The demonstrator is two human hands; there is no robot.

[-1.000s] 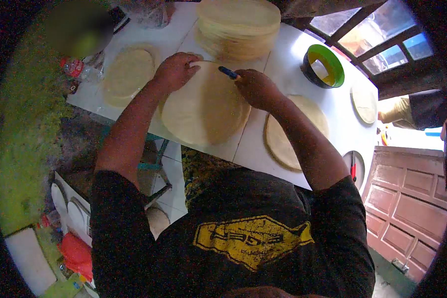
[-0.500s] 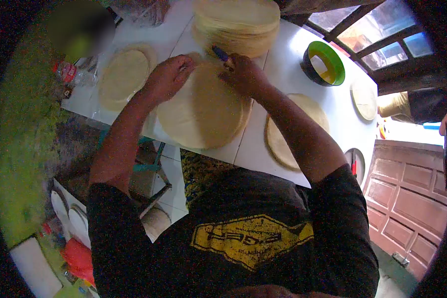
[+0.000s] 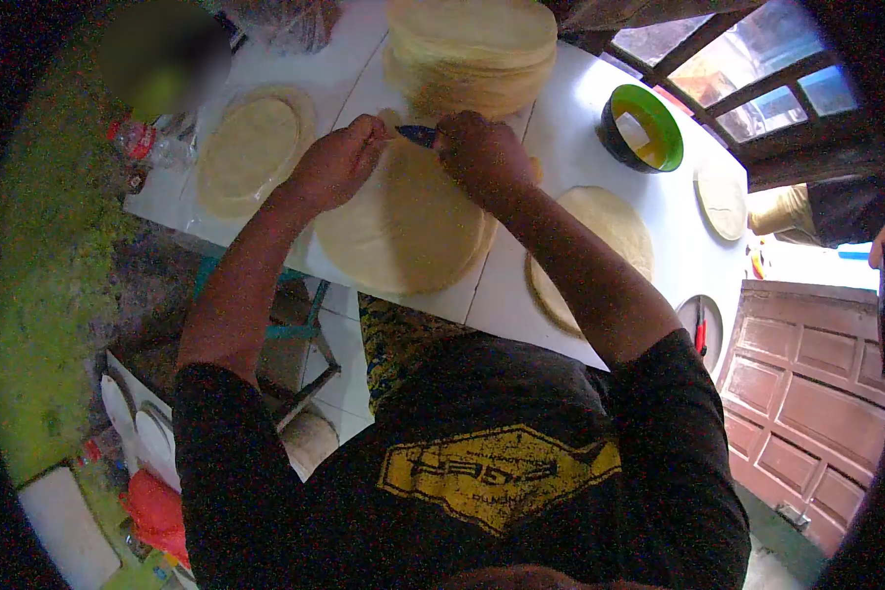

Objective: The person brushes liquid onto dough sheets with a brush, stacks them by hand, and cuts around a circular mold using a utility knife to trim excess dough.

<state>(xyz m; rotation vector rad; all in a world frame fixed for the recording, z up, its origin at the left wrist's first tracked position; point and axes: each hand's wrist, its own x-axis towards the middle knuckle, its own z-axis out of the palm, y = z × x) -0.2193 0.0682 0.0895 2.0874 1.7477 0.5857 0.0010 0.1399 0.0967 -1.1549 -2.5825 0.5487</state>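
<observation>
At eleven o'clock, my left hand [image 3: 336,165] has its fingers drawn together; whether they pinch anything, I can't tell. The pale round sheet [image 3: 393,241] lies below, towards me. At twelve, my right fist [image 3: 482,155] grips the blue tool [image 3: 417,136], now swung nearer my left fingertips, suggesting close work there; my fist hides its near end.

single head-worn view, from above, facing forward and down, close over tabletop [image 3: 364,84].
</observation>
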